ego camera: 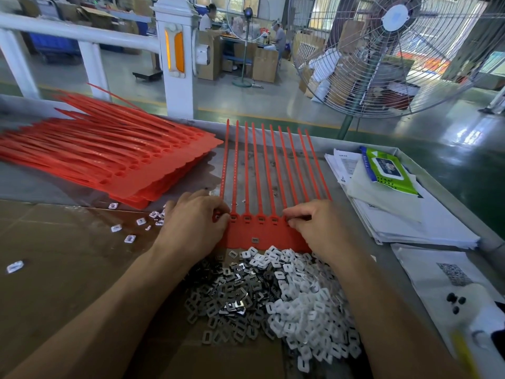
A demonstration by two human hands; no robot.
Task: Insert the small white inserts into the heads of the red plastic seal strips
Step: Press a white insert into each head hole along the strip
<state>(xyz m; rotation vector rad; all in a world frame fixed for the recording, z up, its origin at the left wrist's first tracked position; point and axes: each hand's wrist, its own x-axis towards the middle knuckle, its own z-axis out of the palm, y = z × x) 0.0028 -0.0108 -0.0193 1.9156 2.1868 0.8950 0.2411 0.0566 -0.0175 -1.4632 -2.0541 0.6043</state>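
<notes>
While the head view looks down at the table (pixel 54 255), a joined sheet of red seal strips (pixel 262 231) lies flat at its middle, tails fanned away from the person. The left hand (pixel 194 217) has curled fingers pinching at the leftmost strip head; the right hand (pixel 314 225) pinches at a head near the sheet's right end (whether either holds an insert is hidden by the fingers). Just below the sheet spreads a heap of white inserts (pixel 306 305), beside a heap of grey metal pieces (pixel 226 299). A stack of red strip sheets (pixel 103 157) lies at left. Papers (pixel 404 220) and a green wipes pack (pixel 388 168) sit at right.
</notes>
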